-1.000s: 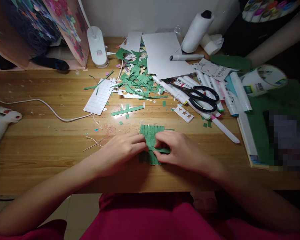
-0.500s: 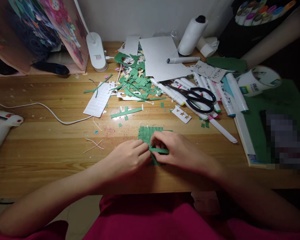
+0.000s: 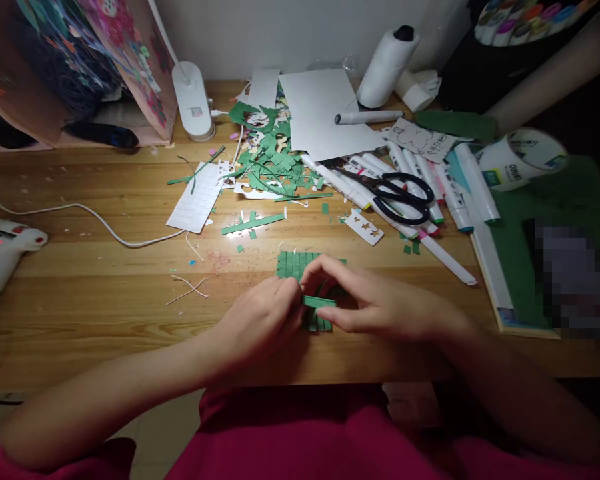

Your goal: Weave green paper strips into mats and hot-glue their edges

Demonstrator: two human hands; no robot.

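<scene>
Head view: the woven green mat [image 3: 291, 264] lies flat on the table [image 3: 105, 280], partly under the 2 hands. Its far part shows strips crossed in a tight check and looks done. At its near end, the narrow strips [image 3: 321, 324] show no crosspiece, so that part seems left to weave; the middle is hidden by fingers.

1 green strip [image 3: 320, 302] lies crosswise over the mat's near part, apparently not yet worked in. At the mat's left edge, the left hand [image 3: 267, 308] is curled closed and seems to pinch this strip's left end, though its fingertips are hidden. From the mat's right side, the right hand [image 3: 380, 303] arches over, its thumb touching the strip's right part; I cannot tell whether its fingers grip.

Beyond the mat lie 1 loose cut strip [image 3: 255, 223] and a scrap heap [image 3: 277, 150]; scissors [image 3: 405, 197] rest to its far right.
</scene>
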